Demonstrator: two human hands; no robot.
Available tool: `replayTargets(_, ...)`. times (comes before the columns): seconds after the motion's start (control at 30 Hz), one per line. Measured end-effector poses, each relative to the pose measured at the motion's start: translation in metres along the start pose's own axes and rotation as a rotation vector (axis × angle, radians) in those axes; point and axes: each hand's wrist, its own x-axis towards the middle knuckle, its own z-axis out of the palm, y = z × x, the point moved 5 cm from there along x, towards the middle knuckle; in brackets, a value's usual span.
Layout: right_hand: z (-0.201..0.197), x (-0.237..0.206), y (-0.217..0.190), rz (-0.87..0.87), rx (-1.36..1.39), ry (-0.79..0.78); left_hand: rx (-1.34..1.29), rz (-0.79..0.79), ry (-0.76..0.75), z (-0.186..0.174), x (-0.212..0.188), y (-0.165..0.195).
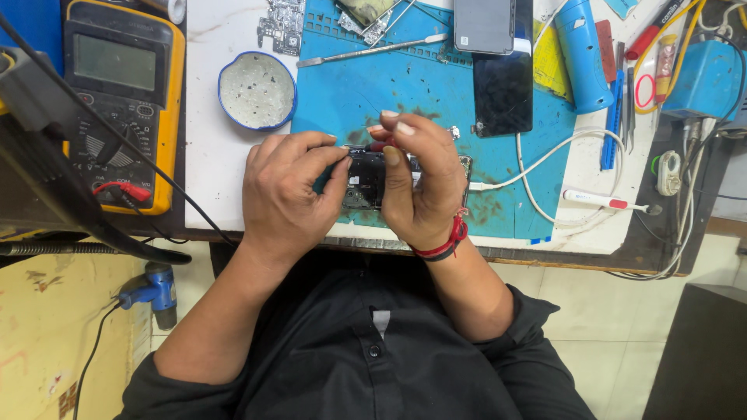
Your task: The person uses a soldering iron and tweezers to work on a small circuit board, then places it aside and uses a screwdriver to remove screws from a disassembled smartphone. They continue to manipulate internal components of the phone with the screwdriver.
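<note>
Our white bench (218, 117) and what lies on it

We see a blue work mat (405, 93) spread over the middle of the bench, with an opened phone (366, 180) near its front edge, a thin metal tool (373, 50) lying across its far part and a dark phone screen (503, 93) on its right side. Just left of the mat sits a round blue-rimmed dish (257, 89), and further left a yellow meter (120, 85). A white cable (545, 167) loops off the mat's right edge, near a white pen (603, 202) and a blue tube (585, 54).
</note>
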Motion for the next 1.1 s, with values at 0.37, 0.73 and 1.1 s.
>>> replayTargets(0.37, 0.000, 0.001, 0.002, 0.046, 0.085, 0.029, -0.004, -0.006, -0.001, 0.000, -0.001, -0.001)
replayTargets(0.73, -0.005, 0.026, -0.012, -0.008, 0.039, -0.105, -0.014, 0.016, -0.029, 0.005, 0.020, -0.005)
replayTargets(1.1, -0.005, 0.030, 0.003, 0.163, 0.159, -0.152, -0.025, -0.015, -0.127, 0.006, 0.018, -0.009)
